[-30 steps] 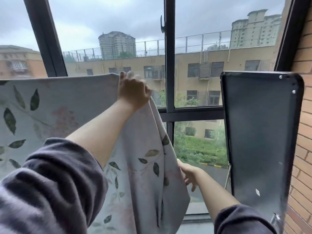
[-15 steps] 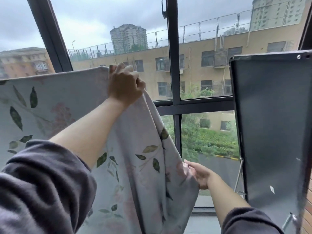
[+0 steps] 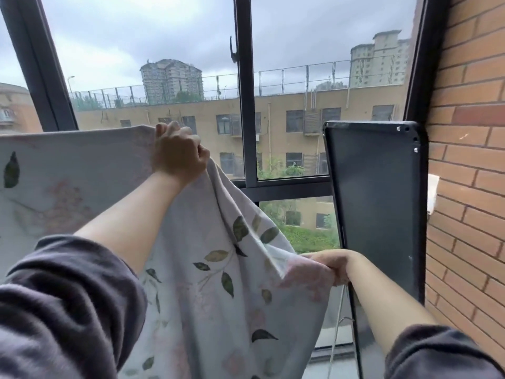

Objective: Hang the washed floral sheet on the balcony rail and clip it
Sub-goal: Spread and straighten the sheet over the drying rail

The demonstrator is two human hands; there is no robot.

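Sheet point(image 3: 68, 181): held up before window point(image 3: 247, 105), soft, limp, probably damp-heavy. Top edge gripped in curled fingers of left hand point(image 3: 177, 157); lower corner pinched by right hand point(image 3: 334, 266). Judged best bunched at hems.

Window frame point(image 3: 244, 105): dark metal, upright centre bar, crossbar lower down.
Handle point(image 3: 233, 50): on centre bar, high up.
Dark panel point(image 3: 374, 201): upright, beside brick wall point(image 3: 470, 132).
Outside: tan building point(image 3: 287, 119), tower blocks point(image 3: 171, 80), shrubs point(image 3: 308, 237), overcast sky point(image 3: 150, 28).
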